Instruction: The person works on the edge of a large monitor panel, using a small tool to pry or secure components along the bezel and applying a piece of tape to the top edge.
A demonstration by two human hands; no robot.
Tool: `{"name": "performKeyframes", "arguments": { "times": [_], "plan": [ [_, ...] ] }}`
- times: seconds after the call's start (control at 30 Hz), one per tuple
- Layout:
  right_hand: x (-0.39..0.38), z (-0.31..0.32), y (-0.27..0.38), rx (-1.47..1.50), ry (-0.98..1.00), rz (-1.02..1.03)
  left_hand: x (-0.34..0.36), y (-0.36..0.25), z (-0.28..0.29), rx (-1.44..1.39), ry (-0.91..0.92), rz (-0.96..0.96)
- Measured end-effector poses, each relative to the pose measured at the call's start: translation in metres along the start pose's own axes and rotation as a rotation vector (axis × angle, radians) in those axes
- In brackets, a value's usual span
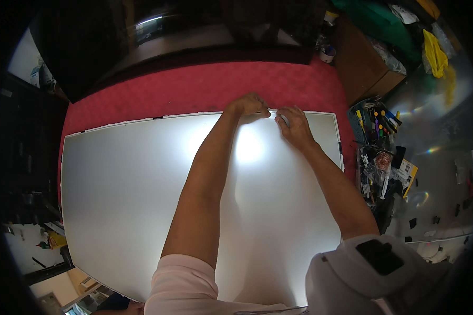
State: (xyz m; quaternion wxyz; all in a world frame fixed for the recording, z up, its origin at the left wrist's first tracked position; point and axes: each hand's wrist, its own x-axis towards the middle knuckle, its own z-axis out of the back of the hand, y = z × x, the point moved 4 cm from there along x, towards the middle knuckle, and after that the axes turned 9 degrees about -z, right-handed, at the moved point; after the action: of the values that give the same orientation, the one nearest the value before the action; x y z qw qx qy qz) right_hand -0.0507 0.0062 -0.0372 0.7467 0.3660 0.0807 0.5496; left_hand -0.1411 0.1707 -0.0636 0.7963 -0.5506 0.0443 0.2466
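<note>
A large, glossy white panel (136,184) lies flat in front of me, with bright light reflecting near its far side. My left hand (249,105) reaches across to the far rim, its fingers bent and pressed together there. Just to its right, my right hand (295,126) bends over the same rim, thumb and fingers drawn in. Only a small gap separates the two hands, and a short bit of pale edge shows between them. What the fingertips pinch is too small and too covered to make out.
Red padded cloth (194,89) lies under the panel. A large dark screen (205,31) stands beyond it. To the right are a cardboard box (360,63), a basket of screwdrivers (376,121) and loose small parts. At the lower left edge, part of another person's hand (135,307) shows.
</note>
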Motion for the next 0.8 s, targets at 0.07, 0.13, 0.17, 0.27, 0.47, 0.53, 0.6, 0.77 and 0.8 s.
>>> {"name": "performKeyframes", "arguments": {
  "times": [0.07,0.13,0.17,0.27,0.47,0.53,0.6,0.77,0.8],
  "plan": [
    [0.002,0.001,-0.001,-0.012,0.002,0.001,-0.001,-0.002,0.0,0.032,0.002,-0.002],
    [0.007,0.0,-0.001,-0.025,-0.001,-0.012,-0.001,-0.005,0.0,0.019,-0.018,-0.017],
    [0.01,-0.001,-0.001,-0.032,0.026,-0.072,-0.001,-0.005,0.0,0.015,-0.027,-0.022],
    [0.018,-0.003,-0.003,-0.049,0.073,-0.186,-0.003,-0.004,-0.001,-0.066,-0.064,-0.05],
    [0.02,-0.006,-0.003,-0.048,0.089,-0.213,-0.003,-0.004,0.003,-0.009,-0.142,0.04],
    [0.019,-0.005,-0.007,-0.065,0.091,-0.231,-0.005,-0.014,0.001,-0.018,-0.089,-0.026],
    [0.017,-0.005,-0.005,-0.065,0.046,-0.197,-0.008,-0.015,0.001,-0.046,-0.064,-0.049],
    [0.01,-0.002,0.01,-0.128,-0.055,-0.191,-0.013,-0.012,0.001,-0.067,-0.089,0.022],
    [0.013,-0.002,0.011,-0.104,-0.04,-0.226,-0.011,-0.006,0.003,-0.09,-0.061,0.005]
  ]
}}
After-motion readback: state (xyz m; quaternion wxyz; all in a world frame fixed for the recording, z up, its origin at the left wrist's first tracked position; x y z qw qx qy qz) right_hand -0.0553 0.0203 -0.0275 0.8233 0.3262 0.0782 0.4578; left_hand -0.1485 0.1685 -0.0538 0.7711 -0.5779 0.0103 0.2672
